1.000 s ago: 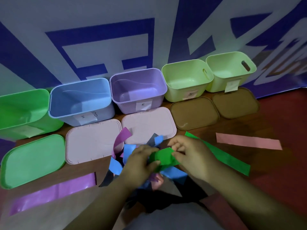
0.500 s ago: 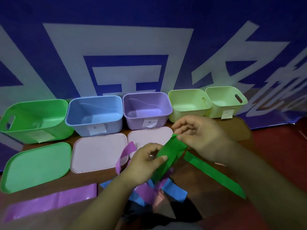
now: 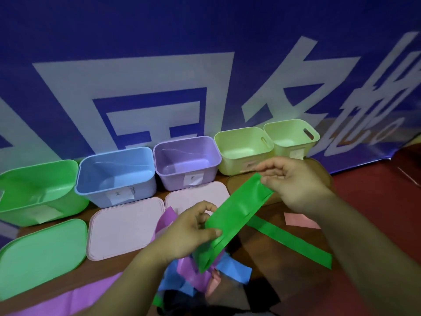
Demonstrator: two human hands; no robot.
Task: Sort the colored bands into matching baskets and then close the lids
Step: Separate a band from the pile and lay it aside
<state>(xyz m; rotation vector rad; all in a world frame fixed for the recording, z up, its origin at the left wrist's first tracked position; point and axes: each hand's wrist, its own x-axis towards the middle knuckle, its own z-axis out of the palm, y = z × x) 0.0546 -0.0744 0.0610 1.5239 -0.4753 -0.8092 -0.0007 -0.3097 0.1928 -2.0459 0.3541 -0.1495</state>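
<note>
Flat, smooth green band (image 3: 237, 213) held slanted above the table: left hand (image 3: 184, 233) pinches its lower end, right hand (image 3: 293, 181) its upper. Behind, glossy round-cornered plastic: green basket (image 3: 34, 190), blue basket (image 3: 114, 174), purple basket (image 3: 186, 160), lids off. White paper labels (image 3: 120, 196); writing blurred, unreadable.

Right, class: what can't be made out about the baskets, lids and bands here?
- Labels: head view, writing too small and blurred.
- Green basket: cut off by the left edge.
- Brown lids: mostly hidden behind the right hand.
- Band pile: covered by left hand and green band; count unclear.
</note>
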